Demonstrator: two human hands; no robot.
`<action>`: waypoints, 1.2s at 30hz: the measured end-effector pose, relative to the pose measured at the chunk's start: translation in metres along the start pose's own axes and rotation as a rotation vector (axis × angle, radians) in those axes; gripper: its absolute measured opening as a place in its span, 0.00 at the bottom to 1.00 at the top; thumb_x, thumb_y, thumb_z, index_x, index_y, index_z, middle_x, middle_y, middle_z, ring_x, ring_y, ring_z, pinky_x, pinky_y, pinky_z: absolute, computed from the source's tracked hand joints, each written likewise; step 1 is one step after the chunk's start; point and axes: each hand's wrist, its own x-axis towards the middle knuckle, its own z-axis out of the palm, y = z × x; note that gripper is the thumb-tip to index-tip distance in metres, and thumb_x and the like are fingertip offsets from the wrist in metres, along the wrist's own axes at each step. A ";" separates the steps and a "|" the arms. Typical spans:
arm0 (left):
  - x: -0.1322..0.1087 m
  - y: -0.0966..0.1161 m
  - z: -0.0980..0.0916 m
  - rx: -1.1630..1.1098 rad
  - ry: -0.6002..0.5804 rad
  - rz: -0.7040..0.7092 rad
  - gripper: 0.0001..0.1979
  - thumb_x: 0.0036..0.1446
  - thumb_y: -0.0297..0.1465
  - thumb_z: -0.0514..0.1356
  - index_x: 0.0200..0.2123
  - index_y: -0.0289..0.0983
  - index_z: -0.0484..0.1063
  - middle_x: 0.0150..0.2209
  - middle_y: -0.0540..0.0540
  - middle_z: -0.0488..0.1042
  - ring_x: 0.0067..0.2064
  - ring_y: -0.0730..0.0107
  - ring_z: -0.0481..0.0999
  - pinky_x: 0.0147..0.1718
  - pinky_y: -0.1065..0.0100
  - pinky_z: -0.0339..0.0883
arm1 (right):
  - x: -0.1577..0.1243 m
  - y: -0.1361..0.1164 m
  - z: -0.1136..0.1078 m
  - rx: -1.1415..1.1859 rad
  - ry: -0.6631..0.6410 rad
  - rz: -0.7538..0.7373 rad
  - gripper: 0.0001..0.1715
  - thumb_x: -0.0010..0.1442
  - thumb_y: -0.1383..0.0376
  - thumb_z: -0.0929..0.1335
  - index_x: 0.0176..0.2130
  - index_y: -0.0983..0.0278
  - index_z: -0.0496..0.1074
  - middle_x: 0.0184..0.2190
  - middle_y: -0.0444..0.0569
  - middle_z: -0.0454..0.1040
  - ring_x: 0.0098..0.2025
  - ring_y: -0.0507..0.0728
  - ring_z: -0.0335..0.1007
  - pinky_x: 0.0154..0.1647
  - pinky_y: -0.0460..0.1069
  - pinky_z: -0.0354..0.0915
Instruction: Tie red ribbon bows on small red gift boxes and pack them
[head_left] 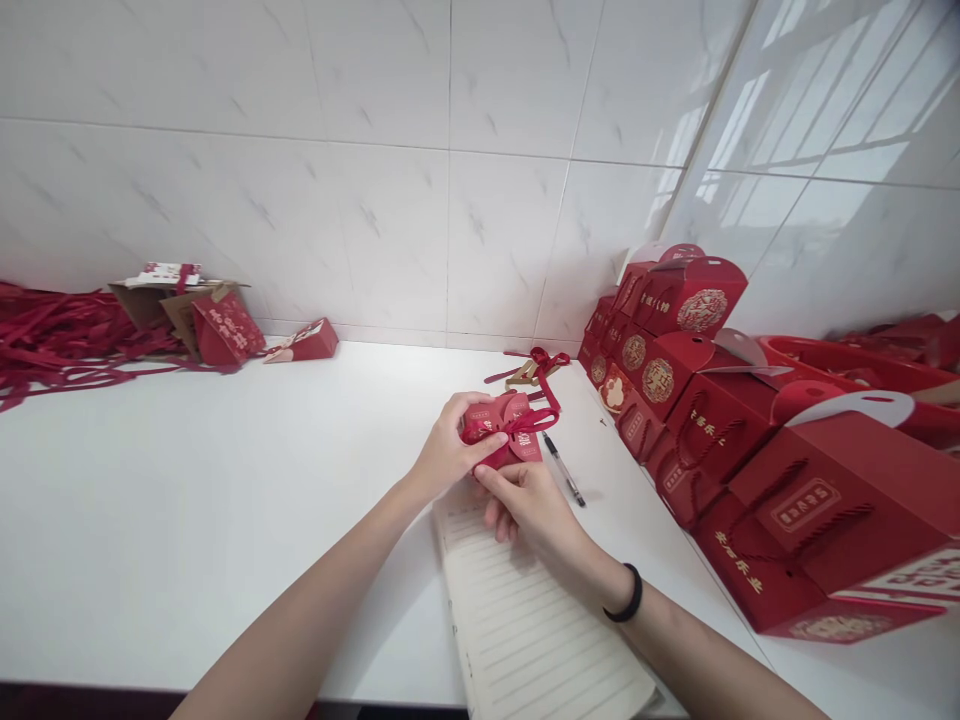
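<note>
A small red gift box with pale printed characters is tied with a red ribbon bow. My left hand is closed around the box's left side, with its thumb pressed on the ribbon near the knot. At the near edge of the box, my right hand pinches the red ribbon between thumb and forefinger, its other fingers curled underneath. Just what lies between those fingertips is partly hidden. Under the right hand and forearm lies a lined notebook, open on the white table.
A pen lies right of the box. Behind it is another ribbon-tied piece. Stacked red gift boxes line the right side, beside a red basin. Loose red ribbons, cartons and a small red box sit along the left wall.
</note>
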 end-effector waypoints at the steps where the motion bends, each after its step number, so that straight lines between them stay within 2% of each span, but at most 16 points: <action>1: 0.000 0.000 0.000 0.004 -0.003 0.006 0.17 0.50 0.33 0.62 0.45 0.40 0.66 0.49 0.45 0.68 0.50 0.61 0.69 0.49 0.60 0.63 | 0.000 -0.001 0.000 -0.002 0.010 0.015 0.22 0.57 0.53 0.65 0.22 0.67 0.68 0.14 0.45 0.69 0.11 0.46 0.60 0.10 0.39 0.55; 7: -0.001 0.002 -0.001 0.004 -0.011 0.002 0.16 0.51 0.32 0.60 0.45 0.40 0.65 0.49 0.45 0.69 0.50 0.62 0.70 0.49 0.60 0.63 | 0.002 -0.003 0.000 -0.018 0.032 0.055 0.21 0.59 0.59 0.64 0.20 0.67 0.68 0.12 0.45 0.69 0.11 0.46 0.60 0.10 0.39 0.54; 16: -0.001 0.000 -0.002 0.015 -0.008 -0.012 0.16 0.51 0.33 0.60 0.45 0.41 0.65 0.48 0.46 0.69 0.47 0.64 0.71 0.46 0.62 0.66 | 0.002 0.001 -0.002 -0.033 0.020 -0.024 0.23 0.57 0.53 0.66 0.19 0.66 0.66 0.13 0.45 0.68 0.12 0.47 0.60 0.11 0.40 0.56; 22: 0.001 0.000 -0.002 0.032 -0.005 -0.003 0.16 0.51 0.32 0.61 0.45 0.41 0.66 0.47 0.47 0.70 0.46 0.64 0.72 0.46 0.62 0.66 | 0.002 0.000 -0.001 -0.022 0.009 -0.010 0.20 0.60 0.58 0.63 0.22 0.67 0.68 0.13 0.43 0.68 0.11 0.46 0.60 0.11 0.39 0.55; 28: 0.001 0.000 -0.001 0.053 0.003 0.002 0.16 0.50 0.31 0.61 0.45 0.40 0.66 0.48 0.46 0.70 0.49 0.63 0.70 0.48 0.61 0.64 | 0.001 -0.004 -0.006 -0.055 0.106 -0.053 0.19 0.58 0.58 0.65 0.20 0.65 0.65 0.11 0.42 0.66 0.11 0.47 0.59 0.10 0.39 0.55; 36: 0.000 0.000 -0.003 0.057 0.002 -0.006 0.16 0.51 0.32 0.60 0.45 0.40 0.66 0.47 0.47 0.70 0.47 0.65 0.72 0.47 0.63 0.65 | -0.001 -0.004 -0.006 -0.021 0.078 -0.130 0.15 0.57 0.65 0.62 0.20 0.65 0.61 0.12 0.41 0.67 0.11 0.46 0.60 0.11 0.39 0.54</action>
